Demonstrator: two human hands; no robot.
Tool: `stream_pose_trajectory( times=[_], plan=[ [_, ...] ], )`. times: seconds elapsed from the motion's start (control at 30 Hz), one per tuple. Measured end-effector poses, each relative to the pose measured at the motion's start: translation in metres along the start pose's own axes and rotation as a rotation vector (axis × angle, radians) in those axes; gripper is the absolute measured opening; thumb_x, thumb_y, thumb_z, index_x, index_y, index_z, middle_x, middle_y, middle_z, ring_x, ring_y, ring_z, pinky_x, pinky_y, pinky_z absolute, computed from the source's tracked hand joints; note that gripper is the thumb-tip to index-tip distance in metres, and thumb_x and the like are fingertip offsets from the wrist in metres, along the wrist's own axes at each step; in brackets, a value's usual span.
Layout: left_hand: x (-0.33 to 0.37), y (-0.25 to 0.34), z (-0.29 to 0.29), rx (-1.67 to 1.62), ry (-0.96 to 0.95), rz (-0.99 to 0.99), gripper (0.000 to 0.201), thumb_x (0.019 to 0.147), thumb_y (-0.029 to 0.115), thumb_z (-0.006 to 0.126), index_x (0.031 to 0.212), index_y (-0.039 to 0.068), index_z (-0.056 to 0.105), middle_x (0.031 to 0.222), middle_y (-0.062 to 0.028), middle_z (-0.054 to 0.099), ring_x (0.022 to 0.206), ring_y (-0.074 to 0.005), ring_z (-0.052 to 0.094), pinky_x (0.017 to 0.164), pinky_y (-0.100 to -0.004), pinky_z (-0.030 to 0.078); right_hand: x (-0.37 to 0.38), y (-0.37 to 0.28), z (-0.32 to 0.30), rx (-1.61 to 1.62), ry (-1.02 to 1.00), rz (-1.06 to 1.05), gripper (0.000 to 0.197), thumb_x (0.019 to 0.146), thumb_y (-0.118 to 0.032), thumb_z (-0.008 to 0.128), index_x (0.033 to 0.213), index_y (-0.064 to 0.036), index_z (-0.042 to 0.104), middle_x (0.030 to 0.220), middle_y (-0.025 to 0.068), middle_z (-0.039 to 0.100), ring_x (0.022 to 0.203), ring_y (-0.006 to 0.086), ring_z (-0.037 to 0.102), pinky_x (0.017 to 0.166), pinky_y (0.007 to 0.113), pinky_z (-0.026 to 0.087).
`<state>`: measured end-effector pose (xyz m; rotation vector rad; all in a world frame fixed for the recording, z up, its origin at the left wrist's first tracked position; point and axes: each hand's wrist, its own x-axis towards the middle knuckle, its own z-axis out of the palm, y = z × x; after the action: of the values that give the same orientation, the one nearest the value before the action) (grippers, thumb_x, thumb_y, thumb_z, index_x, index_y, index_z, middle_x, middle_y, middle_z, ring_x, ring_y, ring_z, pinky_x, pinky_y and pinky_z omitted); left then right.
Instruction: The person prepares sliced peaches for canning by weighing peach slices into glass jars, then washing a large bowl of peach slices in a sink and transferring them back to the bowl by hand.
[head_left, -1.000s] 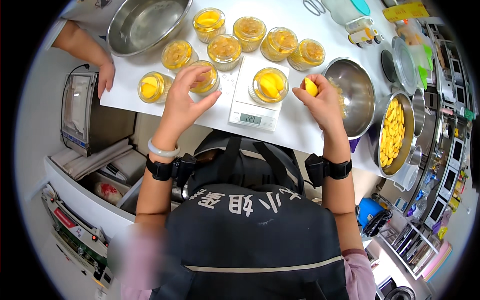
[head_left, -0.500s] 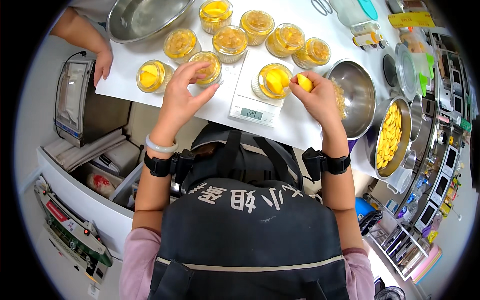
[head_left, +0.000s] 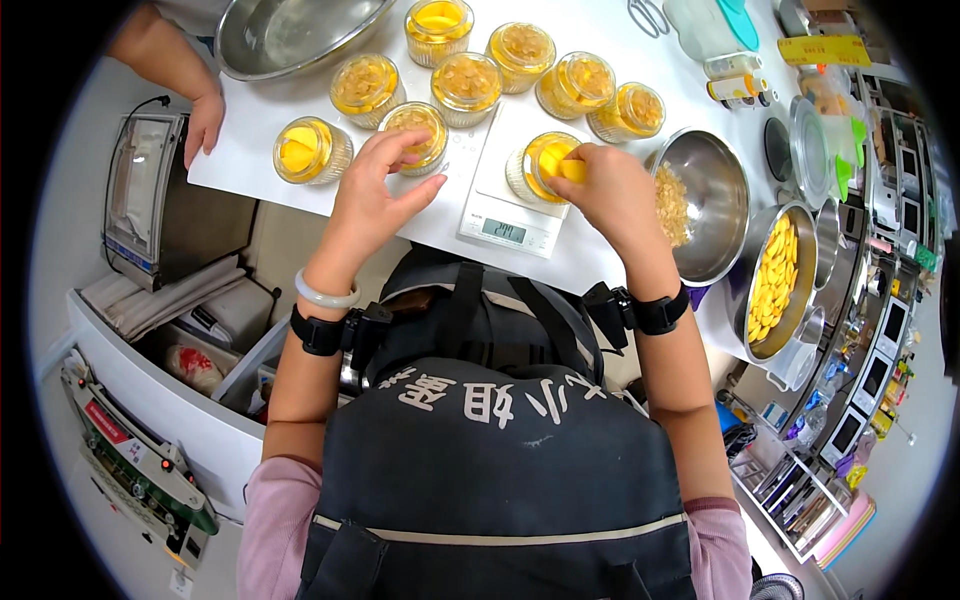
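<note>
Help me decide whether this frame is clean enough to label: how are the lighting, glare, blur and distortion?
Head view: bright overall, with soft glare inside the steel bowl; head view: the scale has a readable display, and the right hand shows no strong blur; head view: fisheye distortion bows the white cabinet at left, and the corners fall to black.
</note>
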<state>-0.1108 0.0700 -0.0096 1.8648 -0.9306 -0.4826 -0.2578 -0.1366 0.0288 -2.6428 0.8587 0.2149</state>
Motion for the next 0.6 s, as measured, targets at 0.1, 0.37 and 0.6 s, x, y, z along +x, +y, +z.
stream_pose_trajectory(
  times=[0.1,0.37,0.6],
  plan=[
    [0.002,0.004,0.008,-0.001,0.004,0.049,0.042,0.073,0.015,0.072,0.111,0.003,0.057,0.104,-0.0109,0.058,0.087,-0.0203,0.060,0.078,-0.0288,0.048,0.008,-0.004,0.002,-0.111,-0.068,0.012,0.034,0.069,-0.032,0.069,0.089,-0.0046,0.068,0.080,0.0156,0.065,0.074,0.0293,0.063,0.066,0.039,0.050],
    [0.015,0.017,0.022,-0.002,-0.196,0.115,0.042,0.074,0.019,0.071,0.111,0.003,0.057,0.103,-0.0132,0.059,0.093,-0.0262,0.059,0.081,-0.0327,0.047,0.012,-0.009,0.005,-0.149,-0.060,-0.028,0.038,0.064,-0.032,0.072,0.088,-0.0025,0.065,0.077,0.0167,0.065,0.073,0.0295,0.064,0.066,0.039,0.050],
    [0.043,0.001,0.076,0.006,-0.164,0.397,0.072,0.066,0.024,0.077,0.127,0.004,0.042,0.122,-0.0157,0.049,0.111,-0.0309,0.049,0.094,-0.0374,0.042,0.011,-0.009,0.008,-0.147,-0.025,-0.035,0.038,0.064,-0.029,0.071,0.090,-0.0036,0.063,0.077,0.0157,0.065,0.073,0.0301,0.064,0.065,0.039,0.051]
  ],
)
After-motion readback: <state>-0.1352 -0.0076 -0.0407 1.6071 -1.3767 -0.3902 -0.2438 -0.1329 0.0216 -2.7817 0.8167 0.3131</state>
